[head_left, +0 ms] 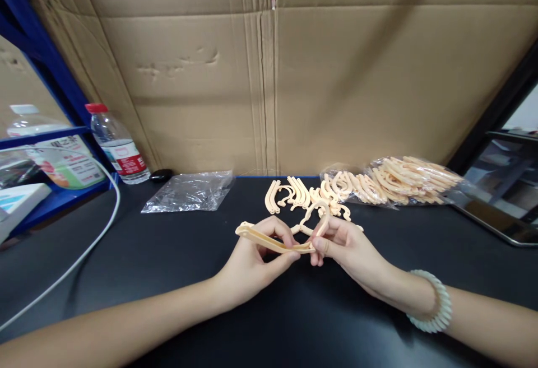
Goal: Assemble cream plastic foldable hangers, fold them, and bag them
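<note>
My left hand (256,256) is closed around a long cream plastic piece (260,237), held just above the black table (168,278). My right hand (344,247) pinches a curved cream hook piece (313,211) and meets the long piece at its right end. Behind the hands lies a loose heap of the same cream hook pieces (294,191). A clear bag holding many more of them (399,180) sits at the back right. A pale bead bracelet (437,301) is on my right wrist.
An empty clear plastic bag (189,191) lies at the back left. A water bottle with a red cap (117,144) and a small black object (161,175) stand near a blue shelf (63,194). A white cable (84,250) crosses the table's left. Cardboard (273,77) forms the backdrop; a tablet-like screen (496,219) lies right.
</note>
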Motion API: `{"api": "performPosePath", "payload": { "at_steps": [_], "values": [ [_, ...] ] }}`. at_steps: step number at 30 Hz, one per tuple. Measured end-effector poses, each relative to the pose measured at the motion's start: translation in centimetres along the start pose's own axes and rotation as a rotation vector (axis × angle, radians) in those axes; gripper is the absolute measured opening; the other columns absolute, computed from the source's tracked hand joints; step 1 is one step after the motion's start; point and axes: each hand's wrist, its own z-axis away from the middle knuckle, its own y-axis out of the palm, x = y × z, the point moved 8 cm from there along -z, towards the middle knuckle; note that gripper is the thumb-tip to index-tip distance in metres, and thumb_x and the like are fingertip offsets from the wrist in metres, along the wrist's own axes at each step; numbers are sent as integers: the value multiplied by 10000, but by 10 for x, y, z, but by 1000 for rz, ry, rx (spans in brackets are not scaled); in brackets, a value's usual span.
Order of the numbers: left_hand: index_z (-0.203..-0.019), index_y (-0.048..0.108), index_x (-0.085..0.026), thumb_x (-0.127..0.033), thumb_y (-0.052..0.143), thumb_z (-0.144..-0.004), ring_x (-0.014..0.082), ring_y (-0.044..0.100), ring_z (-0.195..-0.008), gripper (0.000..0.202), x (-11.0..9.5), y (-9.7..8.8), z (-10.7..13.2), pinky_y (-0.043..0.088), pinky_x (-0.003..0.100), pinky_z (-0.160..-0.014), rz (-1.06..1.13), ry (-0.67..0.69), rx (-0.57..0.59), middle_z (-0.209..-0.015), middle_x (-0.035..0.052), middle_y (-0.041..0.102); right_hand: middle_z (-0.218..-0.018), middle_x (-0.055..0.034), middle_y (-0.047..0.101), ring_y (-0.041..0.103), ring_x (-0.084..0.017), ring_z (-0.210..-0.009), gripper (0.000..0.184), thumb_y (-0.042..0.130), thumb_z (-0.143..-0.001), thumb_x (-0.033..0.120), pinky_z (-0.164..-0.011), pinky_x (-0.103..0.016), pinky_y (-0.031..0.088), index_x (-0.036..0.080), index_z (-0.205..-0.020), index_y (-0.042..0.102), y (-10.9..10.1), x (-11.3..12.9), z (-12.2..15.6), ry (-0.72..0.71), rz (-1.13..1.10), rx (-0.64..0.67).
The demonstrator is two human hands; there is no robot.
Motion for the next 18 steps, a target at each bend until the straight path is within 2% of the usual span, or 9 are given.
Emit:
{"api": "performPosePath", "payload": {
  "at_steps": [3,10,15,18],
  "values": [
    [-786,558,-176,-236,677,-826,141,566,-670,139,8,3,1,455,253,-604,82,-87,4,-739,-5,559,-594,18,612,584,-108,-558,351,759,-754,422,-570,-253,460,183,-697,509,0,1,0,-1,4,-9],
    [-750,558,-167,-240,681,-818,131,551,-662,158,6,4,2,439,250,-595,102,-87,-1,-733,-6,537,-631,28,584,560,-98,-551,354,811,-692,397,-559,-250,437,174,-677,536,0,-2,1,42,-40,-21],
    [-782,526,-177,-260,720,-777,120,543,-666,211,15,0,2,452,242,-609,221,-174,-93,-734,-27,524,-690,12,591,545,-105,-618,307,765,-747,406,-625,-263,440,176,-706,566,-3,3,0,-17,11,-32],
    [-861,511,-196,-248,753,-749,124,561,-705,272,20,-4,4,486,246,-656,261,-235,-174,-728,-44,530,-609,27,538,479,-89,-556,319,701,-805,445,-570,-248,402,170,-693,582,-4,6,0,-34,112,-44]
  ]
}}
